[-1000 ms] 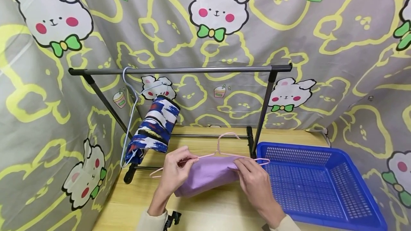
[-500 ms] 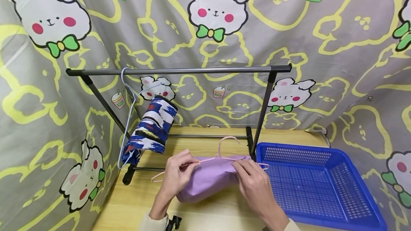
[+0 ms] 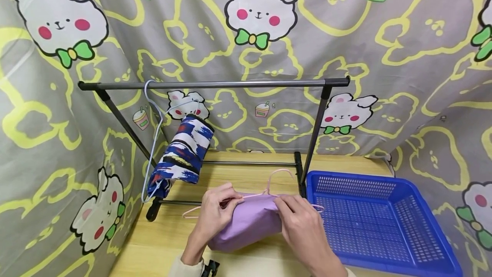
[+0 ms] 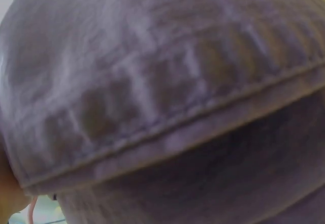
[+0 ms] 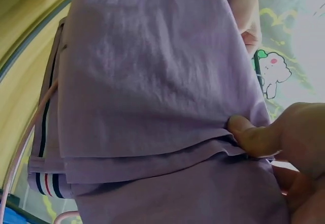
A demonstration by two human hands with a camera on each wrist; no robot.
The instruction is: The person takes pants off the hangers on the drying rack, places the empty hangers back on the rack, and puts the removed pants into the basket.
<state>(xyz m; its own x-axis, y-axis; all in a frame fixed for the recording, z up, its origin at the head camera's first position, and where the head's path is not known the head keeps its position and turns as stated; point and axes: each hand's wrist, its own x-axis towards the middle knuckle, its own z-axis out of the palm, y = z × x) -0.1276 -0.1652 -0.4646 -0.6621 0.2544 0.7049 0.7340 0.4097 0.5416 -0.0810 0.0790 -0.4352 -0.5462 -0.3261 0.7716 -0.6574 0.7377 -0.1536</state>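
A purple garment is folded over the bar of a pink hanger, whose hook points up. My left hand pinches the cloth and hanger bar on the left. On the right, my right hand pinches the folded upper edge, with the hanger's tip showing beyond it. In the right wrist view the thumb presses into the purple cloth, and a dark side stripe and a striped band show at its edge. A gathered, stitched edge of the garment fills the left wrist view.
Behind my hands stands a dark metal clothes rack. A light blue hanger on its left end bears a blue, white and black patterned garment. A blue plastic basket sits at the right on the wooden table. Printed curtains surround the table.
Both hands, the pink hanger and the purple garment have come slightly down and toward the person. The right hand's fingers have shifted left along the garment's edge, closer to the left hand.
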